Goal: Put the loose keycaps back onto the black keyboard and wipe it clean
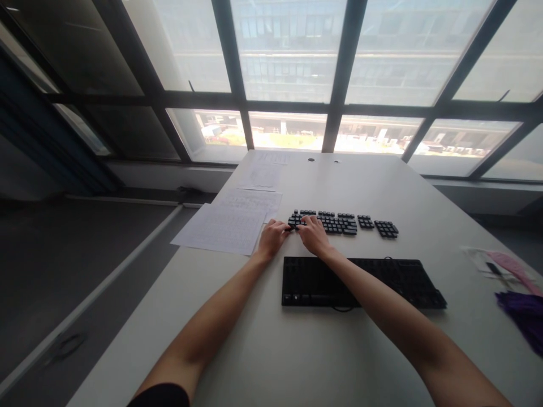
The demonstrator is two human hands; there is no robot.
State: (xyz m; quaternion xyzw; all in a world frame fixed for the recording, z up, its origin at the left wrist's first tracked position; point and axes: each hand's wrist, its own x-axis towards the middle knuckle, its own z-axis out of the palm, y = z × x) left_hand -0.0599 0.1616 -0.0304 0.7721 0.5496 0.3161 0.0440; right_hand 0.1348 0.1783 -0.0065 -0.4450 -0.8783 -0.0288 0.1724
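Observation:
Black keycaps [339,225] lie on the white table in separate blocks, arranged in rows like a keyboard layout. At the left end of the rows, my left hand [274,234] has its thumb and fingers closed on a small dark keycap [291,228]. Just to the right, my right hand [314,233] bends over the lower rows, its fingertips pinched at another keycap and partly hiding the layout. Nearer to me lies a black keyboard base [305,282], with a few keycaps seated at its lower left corner. My right forearm crosses above it.
Printed paper sheets [223,227] lie on the table's left side. At the right edge are a purple folded item [521,316], a pink strip [513,270] and a dark pen-like object [496,270]. Large windows [288,51] stand behind the white table [237,316].

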